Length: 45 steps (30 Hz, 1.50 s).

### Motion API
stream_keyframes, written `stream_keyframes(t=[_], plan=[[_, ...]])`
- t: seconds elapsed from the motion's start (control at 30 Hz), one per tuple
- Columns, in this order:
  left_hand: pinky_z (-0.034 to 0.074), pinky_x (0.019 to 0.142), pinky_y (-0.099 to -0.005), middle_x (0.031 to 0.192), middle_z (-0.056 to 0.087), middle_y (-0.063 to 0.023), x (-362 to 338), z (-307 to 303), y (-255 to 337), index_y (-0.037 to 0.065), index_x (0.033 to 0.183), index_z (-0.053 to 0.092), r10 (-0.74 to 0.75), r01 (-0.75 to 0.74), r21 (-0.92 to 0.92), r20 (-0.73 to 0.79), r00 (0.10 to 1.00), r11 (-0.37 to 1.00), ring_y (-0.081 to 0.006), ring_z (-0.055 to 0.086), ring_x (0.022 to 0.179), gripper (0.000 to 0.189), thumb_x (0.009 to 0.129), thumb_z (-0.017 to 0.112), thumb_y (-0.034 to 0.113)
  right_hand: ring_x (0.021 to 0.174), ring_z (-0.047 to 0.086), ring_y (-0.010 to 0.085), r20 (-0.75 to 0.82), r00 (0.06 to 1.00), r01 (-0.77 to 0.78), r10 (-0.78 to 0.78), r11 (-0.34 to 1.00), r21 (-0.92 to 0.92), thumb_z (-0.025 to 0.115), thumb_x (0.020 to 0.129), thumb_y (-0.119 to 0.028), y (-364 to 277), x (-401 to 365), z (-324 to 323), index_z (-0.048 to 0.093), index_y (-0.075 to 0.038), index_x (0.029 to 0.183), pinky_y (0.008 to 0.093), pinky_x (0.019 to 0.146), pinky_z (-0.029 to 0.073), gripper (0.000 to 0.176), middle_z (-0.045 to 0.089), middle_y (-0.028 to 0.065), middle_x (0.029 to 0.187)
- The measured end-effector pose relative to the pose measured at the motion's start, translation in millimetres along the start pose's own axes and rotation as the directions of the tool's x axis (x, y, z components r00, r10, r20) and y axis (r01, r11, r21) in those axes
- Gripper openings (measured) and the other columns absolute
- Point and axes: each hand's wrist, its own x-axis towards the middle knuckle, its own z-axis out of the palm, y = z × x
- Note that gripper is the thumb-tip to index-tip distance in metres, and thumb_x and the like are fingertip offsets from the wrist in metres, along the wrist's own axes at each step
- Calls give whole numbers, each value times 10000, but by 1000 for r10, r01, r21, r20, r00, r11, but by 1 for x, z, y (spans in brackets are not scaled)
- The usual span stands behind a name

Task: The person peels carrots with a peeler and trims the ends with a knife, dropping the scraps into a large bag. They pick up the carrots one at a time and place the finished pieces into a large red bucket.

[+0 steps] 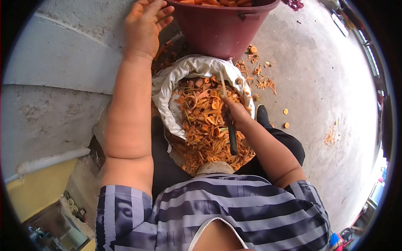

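Observation:
My left hand point(147, 20) is stretched out at the top, beside the rim of a dark red tub point(217, 33) that holds orange carrots point(213, 2). Its fingers are apart, with nothing seen between them. My right hand point(235, 112) is closed round the dark handle of a knife point(232, 138), over an open white sack point(167, 83). The thin blade points up and away from me. Orange peelings point(201, 121) and cut carrot ends fill the sack, which stands between my legs.
Peel scraps and carrot ends point(264, 79) lie on the concrete floor point(326, 83) right of the tub and sack. A grey wall point(58, 54) rises at the left, with a white pipe point(54, 161) lower down. My dark shoe point(263, 116) is right of the sack.

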Motion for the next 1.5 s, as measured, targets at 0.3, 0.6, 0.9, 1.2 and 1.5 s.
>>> stream_keyframes(t=[0.3, 0.6, 0.9, 1.2, 1.5], plan=[[453, 700, -295, 794, 600, -77, -148, -80, -226, 27, 1024, 568, -709, 374, 856, -12, 705, 357, -171, 571, 746, 355, 756, 649, 245, 555, 514, 161, -92, 992, 86, -81, 995, 54, 538, 806, -280, -24, -9, -9, 525, -57, 841, 293, 471, 414, 225, 529, 58, 689], [416, 849, -412, 1107, 474, -148, -172, -85, -268, 28, 954, 569, -492, 44, 980, 58, 869, 192, -319, 479, 1032, 189, 816, 523, 149, 618, 537, 92, 14, 915, 362, -402, 808, -465, 674, 704, -194, -24, -16, -8, 611, 3, 917, 220, 550, 424, 297, 605, 40, 737], [354, 950, -373, 1203, 477, -158, -96, -44, -318, 37, 1193, 424, -678, 97, 990, -142, 721, -104, -293, 437, 1119, 364, 848, 451, 147, 643, 552, 128, -65, 943, 269, -328, 860, -433, 652, 783, -190, -3, 21, -12, 557, 34, 900, 251, 590, 450, 270, 588, 55, 718], [471, 554, -298, 858, 626, -107, -68, -127, -336, -25, 809, 606, -902, 381, 914, -42, 430, 139, -155, 595, 676, 353, 656, 766, 250, 542, 545, 140, -211, 956, 71, -203, 859, -506, 737, 700, -349, 22, 75, -24, 594, 75, 818, 282, 496, 418, 463, 593, 94, 649], [456, 682, -298, 943, 530, -51, -101, -171, -187, 36, 1141, 437, -898, 880, 178, 69, 435, 440, -136, 532, 793, 401, 785, 592, 137, 1102, 461, 253, 138, 862, 132, -488, -47, -990, 583, 751, -208, 28, 108, 35, 539, -108, 1121, 382, 931, 326, 386, 518, 92, 1138]])
